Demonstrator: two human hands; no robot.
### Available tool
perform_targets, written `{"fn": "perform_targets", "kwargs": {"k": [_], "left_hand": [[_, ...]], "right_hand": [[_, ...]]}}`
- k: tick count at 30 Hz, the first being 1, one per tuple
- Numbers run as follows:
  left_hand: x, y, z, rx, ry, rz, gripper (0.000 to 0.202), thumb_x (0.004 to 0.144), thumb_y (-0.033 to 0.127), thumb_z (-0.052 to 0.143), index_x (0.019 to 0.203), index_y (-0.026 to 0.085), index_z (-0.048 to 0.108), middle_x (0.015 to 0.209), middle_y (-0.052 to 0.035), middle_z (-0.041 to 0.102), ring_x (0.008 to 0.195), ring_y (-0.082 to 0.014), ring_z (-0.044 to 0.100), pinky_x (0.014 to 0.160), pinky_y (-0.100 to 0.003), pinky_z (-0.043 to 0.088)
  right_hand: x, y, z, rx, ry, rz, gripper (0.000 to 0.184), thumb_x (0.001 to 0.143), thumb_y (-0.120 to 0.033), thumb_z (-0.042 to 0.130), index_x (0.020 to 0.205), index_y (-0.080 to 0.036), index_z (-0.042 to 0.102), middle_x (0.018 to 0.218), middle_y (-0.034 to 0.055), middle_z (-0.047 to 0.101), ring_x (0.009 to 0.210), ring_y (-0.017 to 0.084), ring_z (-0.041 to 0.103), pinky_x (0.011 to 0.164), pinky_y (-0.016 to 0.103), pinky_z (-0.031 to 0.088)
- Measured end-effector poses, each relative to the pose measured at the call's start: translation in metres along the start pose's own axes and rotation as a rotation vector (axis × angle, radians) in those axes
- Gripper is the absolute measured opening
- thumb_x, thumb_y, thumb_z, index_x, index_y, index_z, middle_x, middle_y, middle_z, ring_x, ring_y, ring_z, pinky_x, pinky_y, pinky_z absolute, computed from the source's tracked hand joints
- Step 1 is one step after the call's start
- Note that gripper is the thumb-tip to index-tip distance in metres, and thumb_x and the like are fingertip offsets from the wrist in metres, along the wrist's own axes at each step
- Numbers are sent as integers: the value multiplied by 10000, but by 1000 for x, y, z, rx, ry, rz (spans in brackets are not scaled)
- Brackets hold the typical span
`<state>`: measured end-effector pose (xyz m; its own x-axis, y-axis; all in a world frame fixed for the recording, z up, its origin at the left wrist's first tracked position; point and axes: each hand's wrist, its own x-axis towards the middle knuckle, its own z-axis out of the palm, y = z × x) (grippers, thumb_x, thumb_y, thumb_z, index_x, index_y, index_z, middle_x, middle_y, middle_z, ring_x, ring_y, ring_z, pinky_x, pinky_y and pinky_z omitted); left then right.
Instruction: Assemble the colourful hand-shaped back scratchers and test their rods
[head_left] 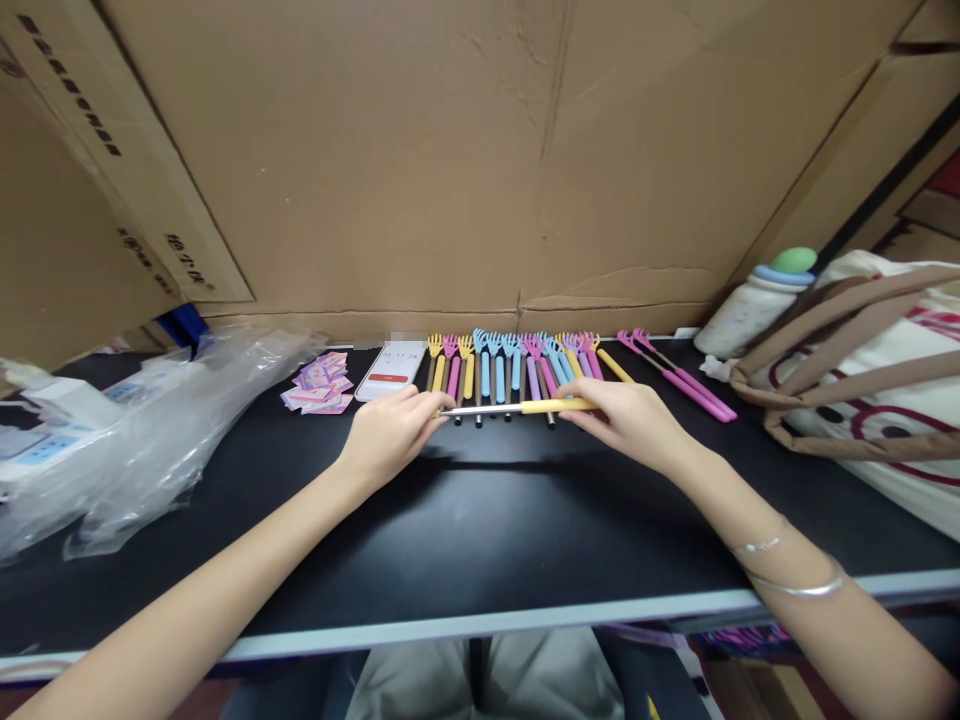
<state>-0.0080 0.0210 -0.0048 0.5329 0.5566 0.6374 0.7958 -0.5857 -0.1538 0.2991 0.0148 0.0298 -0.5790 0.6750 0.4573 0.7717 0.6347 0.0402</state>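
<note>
My left hand [394,428] pinches one end of a telescopic back scratcher. My right hand [626,420] grips its yellow handle [551,406]. Between the two hands the silver rod [484,409] stretches level above the black table, its claw end hidden in my left fingers. Just behind lies a row of back scratchers [499,375] in yellow, pink, blue and purple, claws towards the cardboard wall. Two pink back scratchers [697,393] with rods drawn out lie to the right of the row.
A phone [391,370] showing a timer and a pile of pink-purple cards [319,385] are left of the row. Clear plastic bags [180,430] cover the table's left side. At the right stand a white bottle [750,310] and a cloth bag [870,370]. Cardboard [420,180] rises behind.
</note>
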Motion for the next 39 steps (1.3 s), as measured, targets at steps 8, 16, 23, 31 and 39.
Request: {"fn": "perform_targets", "kwargs": {"k": [8,16,23,31,39], "left_hand": [[1,-10,-5,-27,-19,123,214,950,331,413,981,219,592,877,16,696,766,-131,631,580,-235,376],[2,-16,-10,9,-52,181,262,960,340,371,972,213,600,818,0,688,705,-139,627,538,-232,353],[2,-21,-9,17,-57,211,225,947,333,408,989,219,598,823,4,689,722,-145,630,539,-230,352],[4,-21,-14,12,-126,205,238,949,331,388,988,222,595,823,-1,693,718,-149,642,528,-221,354],[2,-23,-16,-5,-306,190,202,929,317,423,1020,229,580,890,-10,694,773,-158,650,598,-221,413]], "right_hand": [[-1,-3,3,18,-84,-9,206,917,-374,440,989,-220,556,823,7,677,647,119,607,582,214,367],[-2,-8,5,24,-130,-4,214,923,-386,425,972,-218,549,781,0,670,615,112,590,571,208,350],[0,-10,7,44,-156,15,222,914,-388,436,978,-215,560,743,1,663,583,115,578,575,209,354],[1,-10,7,71,-197,28,215,914,-383,433,977,-218,555,737,2,652,591,123,571,582,217,360],[2,-14,8,138,-268,0,173,912,-341,439,955,-209,542,711,3,636,574,123,565,572,214,367]]}}
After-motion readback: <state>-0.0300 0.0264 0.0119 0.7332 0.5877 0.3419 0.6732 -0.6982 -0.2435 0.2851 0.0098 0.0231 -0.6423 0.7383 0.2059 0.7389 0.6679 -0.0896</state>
